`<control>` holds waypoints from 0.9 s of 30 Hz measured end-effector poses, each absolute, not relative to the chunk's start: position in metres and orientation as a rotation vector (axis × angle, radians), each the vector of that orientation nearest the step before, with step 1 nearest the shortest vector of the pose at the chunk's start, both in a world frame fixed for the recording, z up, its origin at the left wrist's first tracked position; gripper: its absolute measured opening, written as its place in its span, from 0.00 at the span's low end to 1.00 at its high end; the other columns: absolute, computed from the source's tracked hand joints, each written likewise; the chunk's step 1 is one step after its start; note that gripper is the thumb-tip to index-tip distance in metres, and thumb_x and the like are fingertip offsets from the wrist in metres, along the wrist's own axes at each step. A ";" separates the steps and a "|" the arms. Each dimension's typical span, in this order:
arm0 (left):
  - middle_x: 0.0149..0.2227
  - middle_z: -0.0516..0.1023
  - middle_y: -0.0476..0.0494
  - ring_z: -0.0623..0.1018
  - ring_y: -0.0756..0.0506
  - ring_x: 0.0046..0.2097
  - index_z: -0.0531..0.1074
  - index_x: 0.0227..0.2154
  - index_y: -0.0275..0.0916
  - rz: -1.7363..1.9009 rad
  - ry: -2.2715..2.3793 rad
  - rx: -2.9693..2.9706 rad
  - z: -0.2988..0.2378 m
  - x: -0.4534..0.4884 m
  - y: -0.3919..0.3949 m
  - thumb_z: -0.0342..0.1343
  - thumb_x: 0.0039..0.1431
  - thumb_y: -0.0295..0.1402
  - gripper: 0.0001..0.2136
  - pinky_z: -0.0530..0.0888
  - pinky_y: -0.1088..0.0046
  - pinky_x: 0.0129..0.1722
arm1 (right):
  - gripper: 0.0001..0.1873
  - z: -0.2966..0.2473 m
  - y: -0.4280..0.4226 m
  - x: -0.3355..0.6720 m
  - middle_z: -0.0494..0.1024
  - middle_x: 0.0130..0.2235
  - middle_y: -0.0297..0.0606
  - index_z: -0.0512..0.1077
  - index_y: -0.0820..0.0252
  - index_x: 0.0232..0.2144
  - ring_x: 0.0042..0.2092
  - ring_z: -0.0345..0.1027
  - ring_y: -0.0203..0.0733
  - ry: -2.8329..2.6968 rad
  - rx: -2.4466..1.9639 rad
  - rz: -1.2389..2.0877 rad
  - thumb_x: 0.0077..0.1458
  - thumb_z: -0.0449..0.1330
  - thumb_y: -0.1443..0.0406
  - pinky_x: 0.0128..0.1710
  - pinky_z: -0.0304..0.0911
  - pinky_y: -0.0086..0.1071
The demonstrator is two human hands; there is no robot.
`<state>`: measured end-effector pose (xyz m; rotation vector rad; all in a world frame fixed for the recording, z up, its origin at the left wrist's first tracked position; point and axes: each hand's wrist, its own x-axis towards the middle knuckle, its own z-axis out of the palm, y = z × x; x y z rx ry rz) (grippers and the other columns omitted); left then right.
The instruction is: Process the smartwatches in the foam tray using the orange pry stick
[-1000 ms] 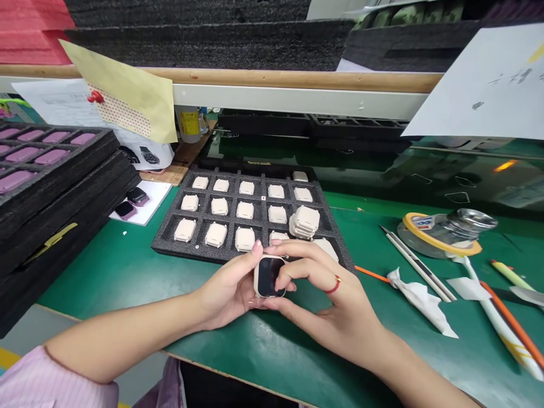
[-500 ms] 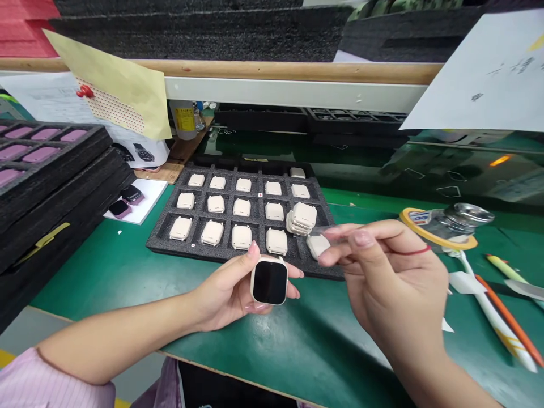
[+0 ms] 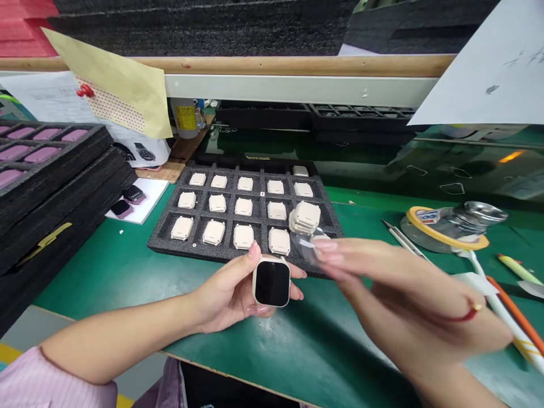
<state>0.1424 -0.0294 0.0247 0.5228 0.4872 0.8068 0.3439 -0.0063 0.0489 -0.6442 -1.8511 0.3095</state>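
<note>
A cream smartwatch without straps [image 3: 272, 283], its black screen facing up at me, is held by its edges in my left hand [image 3: 232, 292]. My right hand [image 3: 408, 300], blurred by motion, pinches a piece of clear film [image 3: 308, 249] over the front right corner of a black foam tray [image 3: 204, 253]. Rows of cream watch bodies [image 3: 243, 236] lie in the tray's compartments, backs up. Close to the film, a small stack of such bodies [image 3: 306, 217] rises above the tray. One pale body in the corner compartment is mostly hidden by the film and fingers.
Stacked black foam trays [image 3: 63, 187] with purple pieces stand at left. Two dark watches [image 3: 127, 201] lie on a white pad. To the right are a glass jar with a tape roll [image 3: 446, 226], a white toothbrush [image 3: 505, 317] and pens. A shelf edge [image 3: 272, 85] crosses above.
My right hand has turned, its fingers now pointing left, and clear film shows at its fingertips. My left hand and the smartwatch have hardly moved. The view has shifted slightly.
</note>
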 end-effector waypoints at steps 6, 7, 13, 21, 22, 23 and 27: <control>0.24 0.68 0.49 0.62 0.56 0.22 0.78 0.33 0.33 0.819 0.513 0.490 0.031 0.144 -0.030 0.67 0.52 0.54 0.24 0.53 0.79 0.21 | 0.18 0.048 -0.021 0.346 0.85 0.46 0.34 0.78 0.48 0.52 0.48 0.80 0.44 -2.196 -0.506 0.269 0.65 0.57 0.71 0.47 0.78 0.35; 0.25 0.68 0.49 0.62 0.56 0.22 0.78 0.33 0.33 0.812 0.525 0.497 0.032 0.143 -0.030 0.67 0.51 0.54 0.24 0.53 0.79 0.21 | 0.18 0.047 -0.021 0.344 0.85 0.45 0.33 0.77 0.47 0.52 0.48 0.80 0.43 -2.205 -0.480 0.239 0.68 0.54 0.69 0.47 0.78 0.34; 0.26 0.65 0.50 0.61 0.55 0.24 0.75 0.31 0.33 0.834 0.584 0.552 0.027 0.144 -0.031 0.65 0.50 0.58 0.27 0.55 0.80 0.21 | 0.12 0.043 -0.020 0.328 0.84 0.39 0.36 0.76 0.56 0.48 0.42 0.76 0.43 -2.217 -0.426 0.020 0.62 0.62 0.70 0.42 0.75 0.38; 0.30 0.71 0.47 0.62 0.55 0.24 0.75 0.33 0.34 0.862 0.655 0.698 0.024 0.146 -0.031 0.64 0.49 0.61 0.29 0.54 0.79 0.19 | 0.26 0.037 -0.021 0.318 0.76 0.38 0.36 0.68 0.55 0.56 0.37 0.70 0.40 -2.146 -0.686 0.530 0.57 0.68 0.62 0.35 0.71 0.35; 0.30 0.73 0.46 0.64 0.55 0.24 0.75 0.34 0.34 0.853 0.655 0.665 0.024 0.145 -0.031 0.63 0.50 0.62 0.30 0.55 0.79 0.19 | 0.25 0.037 -0.020 0.319 0.77 0.38 0.36 0.68 0.54 0.55 0.38 0.71 0.41 -2.128 -0.685 0.547 0.56 0.69 0.63 0.36 0.71 0.36; 0.30 0.74 0.45 0.66 0.54 0.24 0.76 0.34 0.33 0.835 0.646 0.628 0.025 0.145 -0.030 0.61 0.51 0.62 0.31 0.56 0.79 0.19 | 0.26 0.038 -0.018 0.319 0.78 0.39 0.37 0.67 0.54 0.54 0.39 0.72 0.42 -2.116 -0.684 0.543 0.55 0.70 0.63 0.37 0.70 0.37; 0.29 0.78 0.43 0.70 0.52 0.24 0.75 0.32 0.34 0.797 0.635 0.555 0.028 0.142 -0.029 0.60 0.54 0.60 0.28 0.59 0.79 0.19 | 0.28 0.040 -0.014 0.322 0.80 0.43 0.39 0.66 0.54 0.54 0.44 0.73 0.45 -2.125 -0.651 0.484 0.54 0.71 0.64 0.43 0.68 0.41</control>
